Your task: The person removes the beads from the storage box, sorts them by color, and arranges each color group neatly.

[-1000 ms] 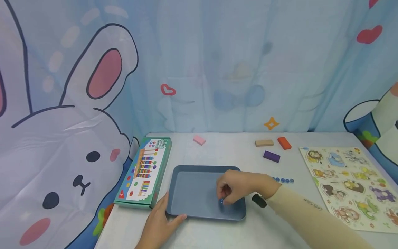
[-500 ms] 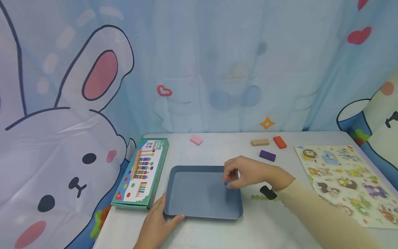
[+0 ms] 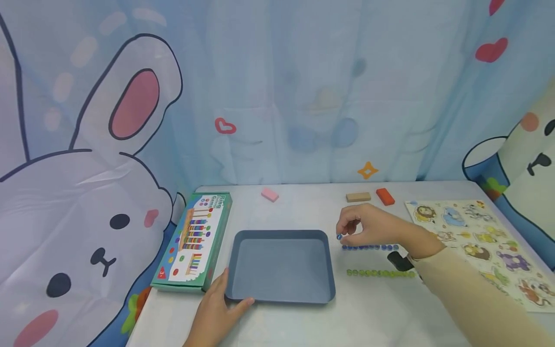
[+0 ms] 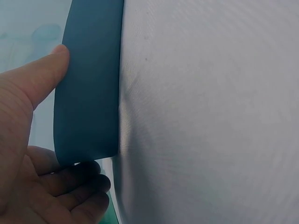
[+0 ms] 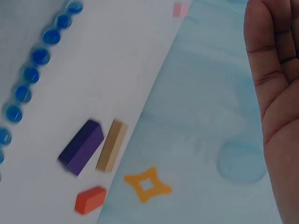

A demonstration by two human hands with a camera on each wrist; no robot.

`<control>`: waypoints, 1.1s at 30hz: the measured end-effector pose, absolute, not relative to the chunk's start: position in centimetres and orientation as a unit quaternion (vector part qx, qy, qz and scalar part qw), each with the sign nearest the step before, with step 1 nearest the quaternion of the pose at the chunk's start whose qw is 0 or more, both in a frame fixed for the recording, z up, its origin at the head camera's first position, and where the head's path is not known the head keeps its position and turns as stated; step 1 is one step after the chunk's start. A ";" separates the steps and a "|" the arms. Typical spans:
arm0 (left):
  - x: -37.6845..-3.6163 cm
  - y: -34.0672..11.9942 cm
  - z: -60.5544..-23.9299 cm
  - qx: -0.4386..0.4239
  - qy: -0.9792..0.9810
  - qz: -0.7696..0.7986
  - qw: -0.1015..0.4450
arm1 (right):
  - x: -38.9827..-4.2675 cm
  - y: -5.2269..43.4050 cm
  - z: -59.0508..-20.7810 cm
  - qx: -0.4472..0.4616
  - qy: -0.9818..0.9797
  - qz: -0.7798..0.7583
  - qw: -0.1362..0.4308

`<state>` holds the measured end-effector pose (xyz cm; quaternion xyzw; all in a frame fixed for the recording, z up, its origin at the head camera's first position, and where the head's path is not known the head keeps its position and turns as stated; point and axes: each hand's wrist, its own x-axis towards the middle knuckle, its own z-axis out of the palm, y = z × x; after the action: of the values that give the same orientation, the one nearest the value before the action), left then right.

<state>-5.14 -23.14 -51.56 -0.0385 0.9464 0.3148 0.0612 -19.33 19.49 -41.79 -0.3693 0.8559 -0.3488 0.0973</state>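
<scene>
The fingers of the right hand [image 3: 368,226] are curled, and thumb and forefinger pinch a small blue bead [image 3: 339,236] just off the right rim of the blue tray [image 3: 282,291], at the left end of a row of blue beads [image 3: 368,247] that lies on the desk [image 3: 303,212]. Nearer the person runs a second row, of green beads [image 3: 379,273], parallel to the first and a little apart from it; the cream sleeve [image 3: 468,299] and a dark wrist strap cross over its right end. The left hand [image 3: 217,313] rests at the tray's near left corner, thumb laid against the outer wall and the other fingers loosely curled beneath the edge, as the left wrist view shows. Left of the tray, touching or just beside it, lies a green toy box [image 3: 192,241]. Toward the back of the desk sit a pink block [image 3: 269,194], a tan block [image 3: 358,196] and an orange block [image 3: 385,196]; a purple block [image 5: 81,147] shows only in the right wrist view, hidden behind the right hand from the head. An animal puzzle board [image 3: 481,241] lies at the right, well apart from the tray.
</scene>
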 end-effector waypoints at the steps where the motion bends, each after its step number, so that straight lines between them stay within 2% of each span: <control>1: -5.1 -23.1 -51.6 -0.039 0.946 0.315 0.062 | -19.3 20.1 -41.9 -0.362 0.860 -0.349 0.090; 9: -5.1 -23.1 -51.4 -0.038 0.946 0.316 0.062 | -18.3 25.0 -42.5 -0.304 0.893 -0.331 0.012; 13: -5.1 -23.1 -51.4 -0.036 0.946 0.317 0.059 | -17.7 27.0 -42.9 -0.254 0.917 -0.308 -0.001; 24: -5.0 -23.2 -51.4 -0.036 0.945 0.319 0.057 | -17.8 31.9 -46.8 -0.154 0.955 -0.249 0.048; 33: -5.0 -23.1 -51.5 -0.032 0.946 0.318 0.050 | -17.9 33.6 -49.5 -0.100 0.961 -0.230 0.112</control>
<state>-5.02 -23.13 -51.50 -0.0316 0.9462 0.3183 0.0498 -17.87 33.56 -49.48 -0.1000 0.9615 -0.2302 0.1122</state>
